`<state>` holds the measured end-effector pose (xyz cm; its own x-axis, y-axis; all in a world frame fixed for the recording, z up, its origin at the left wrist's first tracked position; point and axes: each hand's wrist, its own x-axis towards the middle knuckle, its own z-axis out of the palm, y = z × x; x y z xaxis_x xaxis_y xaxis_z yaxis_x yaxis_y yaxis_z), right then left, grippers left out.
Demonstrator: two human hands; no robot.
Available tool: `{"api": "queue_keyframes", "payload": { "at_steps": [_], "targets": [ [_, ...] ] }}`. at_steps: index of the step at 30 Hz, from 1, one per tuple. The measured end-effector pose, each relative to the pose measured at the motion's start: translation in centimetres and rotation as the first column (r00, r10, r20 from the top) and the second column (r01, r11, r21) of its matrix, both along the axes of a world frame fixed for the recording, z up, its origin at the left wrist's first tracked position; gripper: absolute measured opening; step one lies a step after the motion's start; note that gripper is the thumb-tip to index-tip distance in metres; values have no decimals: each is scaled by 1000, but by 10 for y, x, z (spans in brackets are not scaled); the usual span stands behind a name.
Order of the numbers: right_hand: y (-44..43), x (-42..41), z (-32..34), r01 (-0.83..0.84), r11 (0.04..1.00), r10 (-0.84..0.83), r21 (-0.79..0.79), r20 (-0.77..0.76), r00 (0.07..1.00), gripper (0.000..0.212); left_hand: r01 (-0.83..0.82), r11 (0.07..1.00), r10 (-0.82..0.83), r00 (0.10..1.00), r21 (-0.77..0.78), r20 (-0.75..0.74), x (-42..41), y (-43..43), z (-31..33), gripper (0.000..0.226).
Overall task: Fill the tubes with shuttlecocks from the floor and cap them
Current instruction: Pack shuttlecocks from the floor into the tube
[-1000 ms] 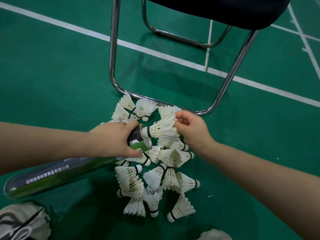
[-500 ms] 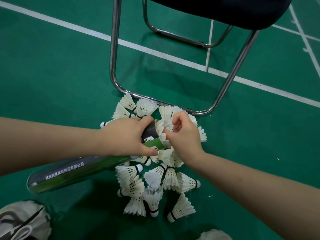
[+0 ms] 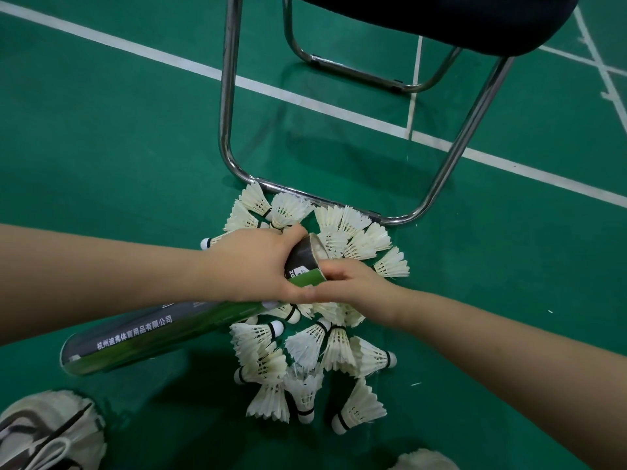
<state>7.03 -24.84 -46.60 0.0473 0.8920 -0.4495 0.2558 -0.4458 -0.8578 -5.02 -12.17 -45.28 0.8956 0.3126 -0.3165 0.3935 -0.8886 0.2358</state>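
Many feather shuttlecocks (image 3: 363, 359) lie heaped on the green court floor (image 3: 135, 147) by a chrome chair frame (image 3: 226, 96). The left hand (image 3: 251, 266) grasps the tilted tube (image 3: 135, 340) near its open mouth. The right hand (image 3: 356, 283) touches the rim, but its fingers' hold cannot be told.

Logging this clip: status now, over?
Left hand grips tube near open mouth. Right hand at the rim, grip unclear. Shuttlecock pile lies beneath.

tube side: a line of white chinese print runs along the dark green tube (image 3: 142, 337), reading roughly "杭州迪?体育用品有限公司"; the fourth character is too blurred to be sure of.
tube mouth band: white letters "z" and "o", set sideways on the black part; the left hand (image 3: 251, 266) covers the rest.
tube closed end: a small white mark, too small to read.
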Motion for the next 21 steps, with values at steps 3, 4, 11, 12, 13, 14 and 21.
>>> {"api": "queue_keyframes", "payload": {
  "at_steps": [3,4,11,12,13,14,21],
  "targets": [
    [4,0,-1,-136,983,139,-125,14,990,58,72,997,-70,996,32,-46,7,-8,-1,62],
    [4,-2,-2,-164,974,165,-155,-5,986,52,99,994,-97,993,39,-65,8,-10,-2,60],
    [8,-8,-14,154,988,-154,-15,-119,981,29,29,999,-30,999,-37,-39,14,-3,-19,66],
    [12,-2,-14,280,960,-278,15,-92,956,34,-7,999,6,1000,-42,-24,16,0,-20,69],
    [14,6,-13,392,919,-390,48,-52,919,38,-38,998,38,999,-41,-16,17,3,-21,71],
    [14,15,-13,481,873,-481,79,-17,877,38,-63,997,62,998,-37,-14,17,7,-22,74],
    [-9,50,-31,408,913,-372,-22,366,853,26,-140,990,137,988,-35,-63,-4,28,-31,79]
  ]
}}
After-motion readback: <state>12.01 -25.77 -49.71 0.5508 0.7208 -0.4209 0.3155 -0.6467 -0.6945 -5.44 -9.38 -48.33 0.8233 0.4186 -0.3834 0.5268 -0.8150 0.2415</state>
